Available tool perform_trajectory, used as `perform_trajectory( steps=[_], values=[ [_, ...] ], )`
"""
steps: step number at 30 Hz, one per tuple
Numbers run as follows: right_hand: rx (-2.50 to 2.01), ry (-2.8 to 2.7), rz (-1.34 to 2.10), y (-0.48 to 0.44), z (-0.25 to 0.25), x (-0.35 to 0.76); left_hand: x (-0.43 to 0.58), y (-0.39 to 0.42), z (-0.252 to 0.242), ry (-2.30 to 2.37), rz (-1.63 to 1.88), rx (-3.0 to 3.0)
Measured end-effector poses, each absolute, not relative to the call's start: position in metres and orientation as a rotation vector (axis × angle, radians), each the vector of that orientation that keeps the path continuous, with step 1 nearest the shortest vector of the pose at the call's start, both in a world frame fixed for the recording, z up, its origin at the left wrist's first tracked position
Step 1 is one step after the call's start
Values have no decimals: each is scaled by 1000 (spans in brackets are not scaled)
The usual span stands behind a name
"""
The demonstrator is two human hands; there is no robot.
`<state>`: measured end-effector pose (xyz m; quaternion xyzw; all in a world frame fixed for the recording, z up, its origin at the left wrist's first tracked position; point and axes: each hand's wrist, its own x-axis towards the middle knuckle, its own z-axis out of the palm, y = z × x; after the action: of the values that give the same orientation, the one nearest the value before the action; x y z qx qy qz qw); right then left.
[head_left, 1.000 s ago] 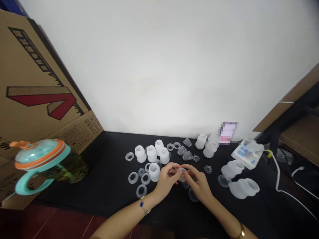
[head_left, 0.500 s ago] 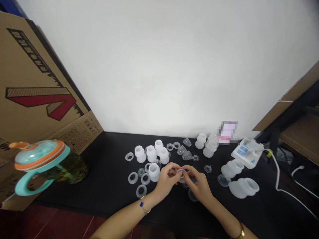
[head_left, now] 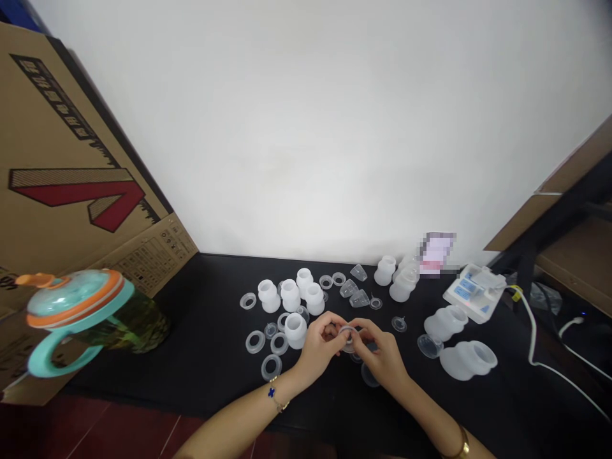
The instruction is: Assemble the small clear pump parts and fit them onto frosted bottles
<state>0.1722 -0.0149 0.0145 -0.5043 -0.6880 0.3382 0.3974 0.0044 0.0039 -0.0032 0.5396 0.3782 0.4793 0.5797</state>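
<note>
While both hands meet over the black cloth (head_left: 210, 357), a small translucent round part (head_left: 348, 334) sits pinched between them, just above the cloth. The left hand (head_left: 319, 347) grips its left edge with thumb and fingertips curled in; the right hand (head_left: 384, 358) closes on its right edge the same way, wrist bent inward. Both forearms run back from the part toward the near edge.

Just left of the part stands a squat white bottle body (head_left: 295, 329), mouth upward; I cannot tell what is inside. Left of the part lie loose translucent rings (head_left: 271, 366). Beyond the part stand three more white bottle bodies (head_left: 289, 294) and clear cone pieces (head_left: 358, 298). Right of the part, a larger white bottle body (head_left: 468, 360) lies on its side. Far left of the part, a lidded teal-handled jug (head_left: 90, 312) shows dark greenish contents through its wall.
</note>
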Motion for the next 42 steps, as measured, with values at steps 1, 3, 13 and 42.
perform_trajectory(
  steps=[1,3,13,42],
  values=[
    [-1271,-1740,859,-15,14,172,4,4,-3,882,1122,1260],
    [-1260,-1740,863,-15,13,173,4,4,-3,883,1123,1264],
    [-1271,-1750,828,-15,14,172,4,5,0,901,1126,1290],
    [-1304,-1752,726,-13,7,173,5,-1,8,990,1164,1444]
  ],
)
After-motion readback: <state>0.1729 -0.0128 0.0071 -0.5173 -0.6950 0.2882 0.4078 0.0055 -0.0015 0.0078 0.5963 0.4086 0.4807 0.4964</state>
